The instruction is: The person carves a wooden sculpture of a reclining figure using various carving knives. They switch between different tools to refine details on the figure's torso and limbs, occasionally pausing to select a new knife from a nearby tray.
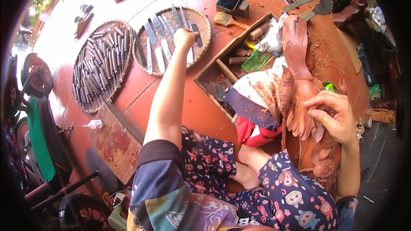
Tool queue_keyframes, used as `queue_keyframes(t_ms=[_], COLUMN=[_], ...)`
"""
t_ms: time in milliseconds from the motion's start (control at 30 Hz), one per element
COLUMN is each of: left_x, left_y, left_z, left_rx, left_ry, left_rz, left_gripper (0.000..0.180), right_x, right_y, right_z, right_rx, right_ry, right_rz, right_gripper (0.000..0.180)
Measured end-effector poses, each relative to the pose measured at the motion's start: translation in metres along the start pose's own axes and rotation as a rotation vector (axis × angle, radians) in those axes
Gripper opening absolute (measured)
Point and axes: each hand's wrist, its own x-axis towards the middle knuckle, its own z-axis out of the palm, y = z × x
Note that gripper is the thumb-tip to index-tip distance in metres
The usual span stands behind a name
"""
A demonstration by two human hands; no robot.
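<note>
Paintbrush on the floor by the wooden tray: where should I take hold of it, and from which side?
Best grip is probably mid-handle, pinched across from above. The paintbrush lies with its wide bristles pointing left and its slim handle running right, toward the wooden tray's rim; coming from above should keep fingers clear of that rim.

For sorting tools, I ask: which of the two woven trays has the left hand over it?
The right tray, under the left hand, carries flat blades; the other tray holds many slim brown tools.

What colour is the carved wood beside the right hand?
The carved wood is reddish brown; the head view shows it.
</note>
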Motion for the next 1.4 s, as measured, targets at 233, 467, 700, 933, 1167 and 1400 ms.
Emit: queue_keyframes(t_ms=[233,467,700,933,1167,1400], left_x=[0.038,-0.017,-0.049,-0.048,-0.008,0.033], left_y=[-0.031,-0.043,-0.195,-0.244,-0.242,-0.265], left_z=[0.048,-0.026,-0.154,-0.162,-0.169,-0.17], left_rx=[0.077,0.114,0.423,0.858,0.716,0.936], left_ry=[0.169,0.124,0.732,0.712,0.706,0.931], left_rz=[0.195,0.297,0.073,0.175,0.009,-0.203], left_gripper=[0.03,0.026,0.023,0.042,0.049,0.007], right_x=[0.001,0.001,0.001,-0.003,0.004,0.004], right_y=[0.01,0.01,0.016,0.015,0.017,0.004], right_z=[0.003,0.005,0.008,0.003,0.001,0.004], right_rx=[0.023,-0.012,0.065,0.09,0.327,0.035], right_ry=[0.02,0.076,0.072,0.078,0.047,0.057], right_rz=[-0.049,-0.068,-0.021,0.038,0.179,0.06], right_gripper=[0.018,0.018,0.016,0.011,0.011,0.014])
